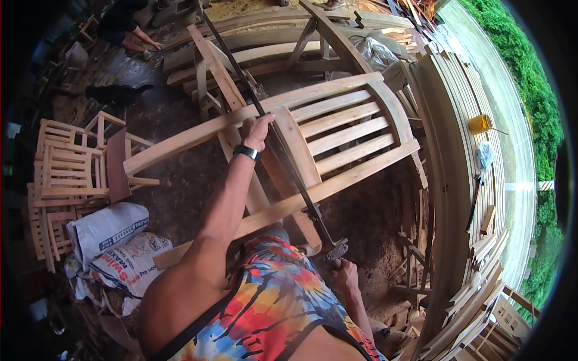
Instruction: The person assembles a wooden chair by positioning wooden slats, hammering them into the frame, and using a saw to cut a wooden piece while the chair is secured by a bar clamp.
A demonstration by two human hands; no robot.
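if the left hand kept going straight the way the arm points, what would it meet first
Probably the pale wooden rail it already grips, beside the long bar clamp; beyond that, more stacked chair frames, though depth is unclear.

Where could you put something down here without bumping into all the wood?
Bare dark floor lies between the slatted wooden chair frame and the stacked small wooden chairs. The long plank bench top on the right has room below the yellow tin. The left hand grips the frame beside a long metal bar clamp.

The person wears a sleeveless tie-dye top (271, 301) swirled in red, orange, yellow, blue and dark purple, with a dark strap (198, 328) crossing it at the left shoulder. A black wristband (247, 152) circles the left wrist; both arms are bare.
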